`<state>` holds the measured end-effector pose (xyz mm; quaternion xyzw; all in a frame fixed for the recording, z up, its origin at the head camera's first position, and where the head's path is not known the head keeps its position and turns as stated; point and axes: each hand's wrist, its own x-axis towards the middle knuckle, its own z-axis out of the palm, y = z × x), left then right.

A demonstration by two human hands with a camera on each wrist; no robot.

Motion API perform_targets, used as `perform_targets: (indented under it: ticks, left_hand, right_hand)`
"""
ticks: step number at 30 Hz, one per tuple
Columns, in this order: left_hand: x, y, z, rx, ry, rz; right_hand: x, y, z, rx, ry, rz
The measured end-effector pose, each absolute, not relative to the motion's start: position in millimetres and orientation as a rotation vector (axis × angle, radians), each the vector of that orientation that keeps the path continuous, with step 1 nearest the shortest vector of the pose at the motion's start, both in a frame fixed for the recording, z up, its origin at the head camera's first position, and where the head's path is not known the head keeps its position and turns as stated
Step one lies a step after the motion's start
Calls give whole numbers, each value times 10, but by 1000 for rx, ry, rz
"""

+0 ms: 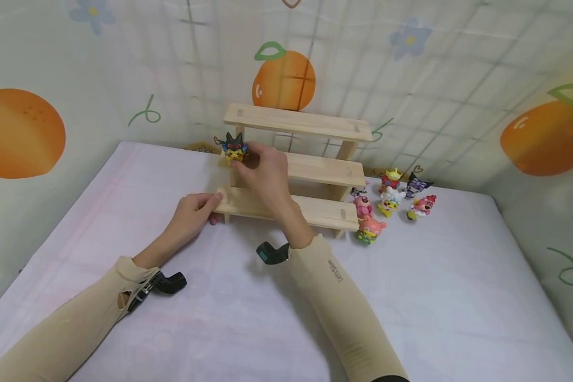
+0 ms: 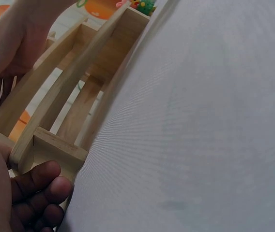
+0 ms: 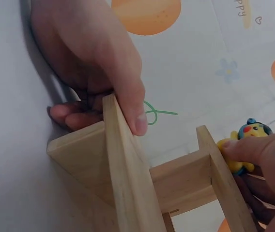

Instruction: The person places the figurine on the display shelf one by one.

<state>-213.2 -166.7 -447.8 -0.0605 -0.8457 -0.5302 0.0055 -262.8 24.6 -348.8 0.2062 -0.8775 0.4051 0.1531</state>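
Observation:
A three-tier wooden display shelf [image 1: 310, 209] stands at the back of the table. My right hand [image 1: 271, 172] pinches a small yellow figurine with a dark pointed headpiece [image 1: 234, 148] at the left end of the middle tier. In the right wrist view the thumb lies across the figurine's yellow body [image 3: 234, 163], right at the board's edge. My left hand [image 1: 193, 213] grips the left end of the lowest tier. Its thumb lies on top of the board, and its fingers [image 2: 38, 181] curl below beside the end leg.
Several figurines cluster right of the shelf, among them a pink one in green [image 1: 370, 229], a white-hatted yellow one [image 1: 390, 201] and a purple-black one [image 1: 416, 185]. Behind the shelf hangs a curtain printed with oranges [image 1: 286, 79]. A pale cloth covers the table [image 1: 434, 297].

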Motion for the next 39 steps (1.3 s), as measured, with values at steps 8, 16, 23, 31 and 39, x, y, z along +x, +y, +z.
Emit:
perform_targets:
  ticks: [8,16,23,31,39]
  left_hand:
    - [-2147,-1580,-4487,-198,-2659,-1681]
    - [-2149,-1536,-4472,-222,-2675,-1685]
    - [-2122,-1623,-4460,-171,-2697,-1654]
    - [-2133,-1645,-4498,-160,-2714,-1654]
    - [-2135,-1647,-4499,-156,-2714,-1643]
  right_hand:
    - [-2603,320,-3451,518,-2550,1229]
    - [-2592,443,-3431,539,-2545,1260]
    - [-2552,598,-3415,547,-2534,1285]
    - [-2502,878,-3437,565,-2519,1280]
    - [-2460,1239,-3435,503,-2505,1260]
